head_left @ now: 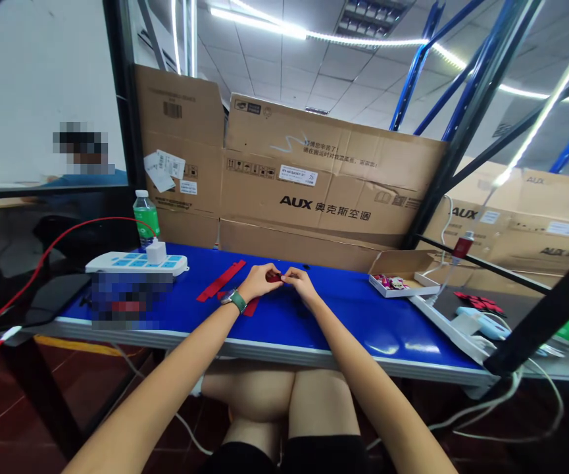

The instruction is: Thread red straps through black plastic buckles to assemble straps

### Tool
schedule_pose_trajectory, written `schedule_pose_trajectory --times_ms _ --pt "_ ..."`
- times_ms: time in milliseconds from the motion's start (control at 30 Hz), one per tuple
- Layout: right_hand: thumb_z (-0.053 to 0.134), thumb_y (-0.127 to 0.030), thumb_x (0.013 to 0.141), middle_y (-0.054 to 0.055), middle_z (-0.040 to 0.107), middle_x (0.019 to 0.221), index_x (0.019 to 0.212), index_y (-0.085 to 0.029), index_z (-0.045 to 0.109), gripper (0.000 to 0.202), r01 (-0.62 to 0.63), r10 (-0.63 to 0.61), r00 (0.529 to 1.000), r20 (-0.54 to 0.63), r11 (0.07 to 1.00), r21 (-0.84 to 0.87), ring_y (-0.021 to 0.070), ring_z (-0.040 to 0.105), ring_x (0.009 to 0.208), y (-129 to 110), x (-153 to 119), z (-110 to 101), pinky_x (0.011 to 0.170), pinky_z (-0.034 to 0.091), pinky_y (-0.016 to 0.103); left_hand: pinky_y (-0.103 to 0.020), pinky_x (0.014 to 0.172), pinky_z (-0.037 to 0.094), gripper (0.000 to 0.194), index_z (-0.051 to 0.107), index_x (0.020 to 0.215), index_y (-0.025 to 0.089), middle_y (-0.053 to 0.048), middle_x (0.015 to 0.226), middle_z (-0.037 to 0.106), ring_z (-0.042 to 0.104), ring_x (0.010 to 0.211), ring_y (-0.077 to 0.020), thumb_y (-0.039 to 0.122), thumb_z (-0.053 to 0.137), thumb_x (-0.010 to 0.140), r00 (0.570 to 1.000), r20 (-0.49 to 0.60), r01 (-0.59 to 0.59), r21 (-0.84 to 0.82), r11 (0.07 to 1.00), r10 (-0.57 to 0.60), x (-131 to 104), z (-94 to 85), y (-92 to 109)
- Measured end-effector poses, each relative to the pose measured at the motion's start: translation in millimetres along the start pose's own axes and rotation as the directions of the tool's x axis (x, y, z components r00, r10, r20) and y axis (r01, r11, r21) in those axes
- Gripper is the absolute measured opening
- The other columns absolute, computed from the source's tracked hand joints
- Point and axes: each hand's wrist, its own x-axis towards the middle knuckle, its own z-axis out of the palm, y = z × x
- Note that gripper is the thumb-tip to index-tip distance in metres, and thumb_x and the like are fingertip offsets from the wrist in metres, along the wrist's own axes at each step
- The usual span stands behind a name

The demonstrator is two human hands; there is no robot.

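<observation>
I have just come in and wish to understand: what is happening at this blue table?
A seated person holds a small red piece between the left hand and right hand, above the blue table. Red strips lie near the left hand. An open box with small items stands farther right.

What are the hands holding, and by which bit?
A small red piece, pinched by the left hand and right hand; which part of it they grip is too small to tell.
</observation>
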Motion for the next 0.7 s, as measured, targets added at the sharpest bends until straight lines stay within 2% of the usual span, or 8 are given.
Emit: schedule_pose_trajectory --times_ms 133,200,267,367,467,600,700 --pt "0.066 -0.043 0.068 -0.001 0.065 0.069 0.064 -0.021 0.058 0.024 0.017 -0.016 0.999 -0.042 1.0 0.023 0.0171 0.062 0.072 1 2 1 0.074 0.048 0.028 -0.026 0.069 0.053 0.024 0.067 0.09 0.017 -0.004 0.082 0.074 0.069 0.073 -0.0174 0.03 0.077 0.073 0.999 0.012 -0.034 0.057 0.998 0.033 0 0.6 5" --pt "0.064 -0.042 0.07 0.002 0.069 0.075 0.066 -0.022 0.055 0.022 0.036 -0.032 0.991 -0.131 0.999 0.028 0.0198 0.067 0.081 4 4 1 0.078 0.05 0.03 -0.026 0.069 0.052 0.02 0.067 0.09 0.017 -0.004 0.082 0.074 0.069 0.073 -0.0174 0.026 0.075 0.073 0.999 0.033 -0.021 0.065 0.998 0.019 0 2.0 5" --pt "0.059 -0.041 0.074 0.002 0.069 0.073 0.07 -0.024 0.05 0.02 0.004 0.0 0.972 -0.233 1.0 0.018 0.0211 0.069 0.08 6 6 -1 0.074 0.053 0.03 -0.027 0.072 0.053 0.022 0.069 0.094 0.018 -0.005 0.084 0.075 0.07 0.075 -0.0185 0.027 0.075 0.075 0.998 0.068 0.007 0.077 0.997 -0.012 -1 2.5 3" --pt "0.055 -0.041 0.078 -0.001 0.065 0.063 0.079 -0.026 0.046 0.018 -0.102 0.083 0.94 -0.331 0.994 -0.039 0.0209 0.068 0.063 11 5 -3 0.059 0.053 0.029 -0.031 0.081 0.053 0.048 0.067 0.114 0.022 -0.006 0.098 0.075 0.07 0.089 -0.0229 0.038 0.081 0.071 0.989 0.139 0.034 0.154 0.987 -0.056 -3 -0.6 -3" --pt "0.056 -0.035 0.077 -0.001 0.065 0.062 0.084 -0.026 0.047 0.015 -0.136 0.055 0.91 -0.412 0.976 -0.171 0.0201 0.066 0.054 16 2 -9 0.053 0.052 0.029 -0.038 0.092 0.049 0.07 0.062 0.126 0.025 -0.01 0.117 0.069 0.065 0.108 -0.0301 0.047 0.086 0.063 0.98 0.176 0.037 0.319 0.947 -0.098 -6 -8.4 -5" --pt "0.056 -0.025 0.074 0.002 0.068 0.07 0.088 -0.024 0.054 0.014 -0.146 -0.044 0.866 -0.499 0.931 -0.335 0.0202 0.067 0.06 17 -2 -19 0.06 0.053 0.029 -0.045 0.098 0.043 0.057 0.067 0.114 0.025 -0.012 0.12 0.064 0.058 0.115 -0.0353 0.049 0.083 0.064 0.967 0.225 0.002 0.457 0.889 -0.118 -8 -17.3 -2" --pt "0.055 -0.024 0.077 0.004 0.072 0.08 0.091 -0.023 0.061 0.015 -0.098 -0.111 0.883 -0.457 0.908 -0.408 0.0203 0.069 0.07 12 -3 -21 0.069 0.054 0.03 -0.041 0.098 0.043 0.033 0.071 0.103 0.026 -0.009 0.114 0.066 0.061 0.11 -0.0305 0.041 0.077 0.074 0.964 0.258 -0.056 0.418 0.907 -0.059 -6 -17.3 0"
